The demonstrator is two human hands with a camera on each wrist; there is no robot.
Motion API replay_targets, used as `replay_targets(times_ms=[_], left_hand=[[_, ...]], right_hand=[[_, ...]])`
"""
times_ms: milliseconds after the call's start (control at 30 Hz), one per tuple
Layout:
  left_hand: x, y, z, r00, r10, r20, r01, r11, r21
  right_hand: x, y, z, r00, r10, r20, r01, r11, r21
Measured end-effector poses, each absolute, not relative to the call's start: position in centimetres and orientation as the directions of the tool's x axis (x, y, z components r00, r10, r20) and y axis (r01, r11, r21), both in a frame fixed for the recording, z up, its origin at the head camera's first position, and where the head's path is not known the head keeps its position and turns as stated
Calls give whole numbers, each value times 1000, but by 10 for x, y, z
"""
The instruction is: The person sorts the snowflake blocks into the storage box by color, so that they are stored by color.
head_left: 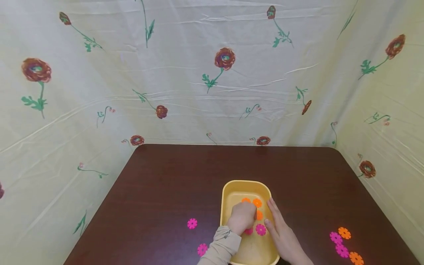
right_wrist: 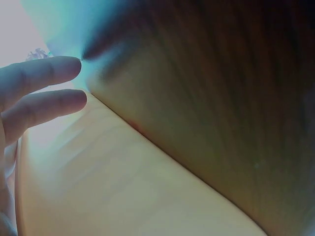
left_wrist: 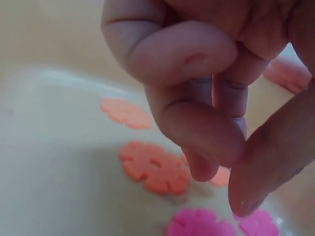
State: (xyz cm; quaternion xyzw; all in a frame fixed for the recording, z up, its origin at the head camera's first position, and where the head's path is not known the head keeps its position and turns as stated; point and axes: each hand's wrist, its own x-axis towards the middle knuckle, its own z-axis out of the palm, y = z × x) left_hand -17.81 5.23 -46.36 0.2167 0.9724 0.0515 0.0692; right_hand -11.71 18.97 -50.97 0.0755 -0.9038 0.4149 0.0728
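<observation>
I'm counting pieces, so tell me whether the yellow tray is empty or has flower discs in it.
Not empty. The yellow tray holds orange flower discs and pink flower discs, beneath the left hand.

Head view high, looking down; wrist views close, sharing yellow tray (head_left: 228, 191)

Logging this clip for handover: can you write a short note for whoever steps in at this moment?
Left hand: fingers curled inside the yellow tray, over the orange flower discs; nothing visibly in its grip.
Right hand: fingers straight, resting along the tray's right rim.
Done: several orange and pink discs lie in the tray.
Left: two pink discs on the table left of the tray, four mixed discs at the right.
</observation>
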Motion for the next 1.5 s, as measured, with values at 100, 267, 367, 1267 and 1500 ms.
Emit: replay_targets(times_ms=[100,267,367,1267,1500], left_hand=[[-179,49,-458,-900,427,-90,412,899,147],[-181,38,-443,-905,426,13,416,876,243],[-182,29,-430,-910,410,63,408,856,317],[-182,-85,-456,-983,74,170,135,914,383],[-174,-104,-472,-993,1,119,45,928,370]], right_hand=[[-117,190,-510,-977,-77,197,-199,643,-740],[-118,191,-510,-979,-71,190,-191,645,-740],[-118,190,-510,-982,-72,177,-181,644,-743],[-117,190,-508,-987,-76,145,-159,649,-744],[-117,190,-508,-984,-78,160,-171,647,-743]])
